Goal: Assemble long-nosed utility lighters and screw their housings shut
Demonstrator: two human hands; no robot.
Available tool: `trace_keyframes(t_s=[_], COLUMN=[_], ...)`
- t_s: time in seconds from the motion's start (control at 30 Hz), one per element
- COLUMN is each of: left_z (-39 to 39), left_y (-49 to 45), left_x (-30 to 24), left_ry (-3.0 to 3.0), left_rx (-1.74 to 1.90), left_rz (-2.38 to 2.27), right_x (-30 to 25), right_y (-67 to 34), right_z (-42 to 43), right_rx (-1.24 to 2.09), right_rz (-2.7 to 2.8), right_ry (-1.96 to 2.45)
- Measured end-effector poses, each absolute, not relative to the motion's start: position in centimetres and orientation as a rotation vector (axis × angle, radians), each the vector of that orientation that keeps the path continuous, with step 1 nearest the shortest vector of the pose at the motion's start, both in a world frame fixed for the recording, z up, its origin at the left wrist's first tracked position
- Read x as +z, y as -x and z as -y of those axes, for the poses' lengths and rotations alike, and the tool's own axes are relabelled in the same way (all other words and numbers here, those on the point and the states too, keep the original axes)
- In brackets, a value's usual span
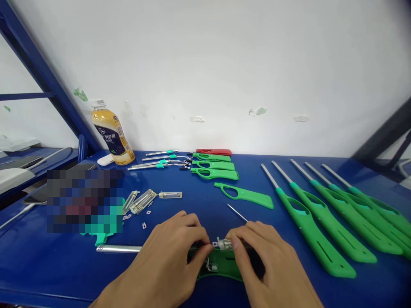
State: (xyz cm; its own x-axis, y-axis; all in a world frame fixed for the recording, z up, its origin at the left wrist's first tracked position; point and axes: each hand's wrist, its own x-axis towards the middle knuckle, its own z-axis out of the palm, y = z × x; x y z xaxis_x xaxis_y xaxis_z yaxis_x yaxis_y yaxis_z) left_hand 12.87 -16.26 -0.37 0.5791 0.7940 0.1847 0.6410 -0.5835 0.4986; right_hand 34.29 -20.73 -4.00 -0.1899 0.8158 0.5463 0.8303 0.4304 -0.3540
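Observation:
My right hand (261, 252) is closed on a clear lighter fuel tank (224, 244), its valve end pointing left. Facing that valve, my left hand (180, 248) pinches a small pale clip (215, 244) at the fingertips. Beneath both hands lies an open green lighter half-shell (221, 270), with white wires and a small part (212, 268) inside it. A metal lighter tube (118, 249) sticks out to the left from under my left hand. Behind my right hand lies a thin metal rod (236, 212), its near end hidden.
Several assembled green lighters (316, 231) lie at right. Loose fuel tanks (143, 201), pale clips (144, 225) and teal parts (102, 237) lie left. Behind are a green shell (247, 195), a red shell (213, 152), wired tubes (147, 165) and a drink bottle (112, 132).

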Motion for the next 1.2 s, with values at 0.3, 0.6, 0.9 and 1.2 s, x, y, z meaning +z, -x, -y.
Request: trace_keyframes(t_s=[0.3,0.6,0.9,1.2], left_z=[16.1,16.9,17.0,17.0], left_y=[-11.9,-11.3,-10.7,-11.0], left_x=[-1.0,-1.8,-2.4,-2.4], left_ry=[-2.412,-2.525,-2.571,-2.495], left_rx=[0.576,0.978,1.015,1.079], left_rz=[-1.182,-1.019,-0.897,-0.889], right_x=[-3.8,-3.9,-4.3,-3.8], right_y=[-34.0,-33.9,-34.2,-33.9], right_z=[20.7,20.8,20.5,20.6], right_rx=[0.01,0.001,-0.08,-0.044], right_rz=[1.981,1.989,2.012,2.018], right_ry=[1.382,1.311,1.287,1.242])
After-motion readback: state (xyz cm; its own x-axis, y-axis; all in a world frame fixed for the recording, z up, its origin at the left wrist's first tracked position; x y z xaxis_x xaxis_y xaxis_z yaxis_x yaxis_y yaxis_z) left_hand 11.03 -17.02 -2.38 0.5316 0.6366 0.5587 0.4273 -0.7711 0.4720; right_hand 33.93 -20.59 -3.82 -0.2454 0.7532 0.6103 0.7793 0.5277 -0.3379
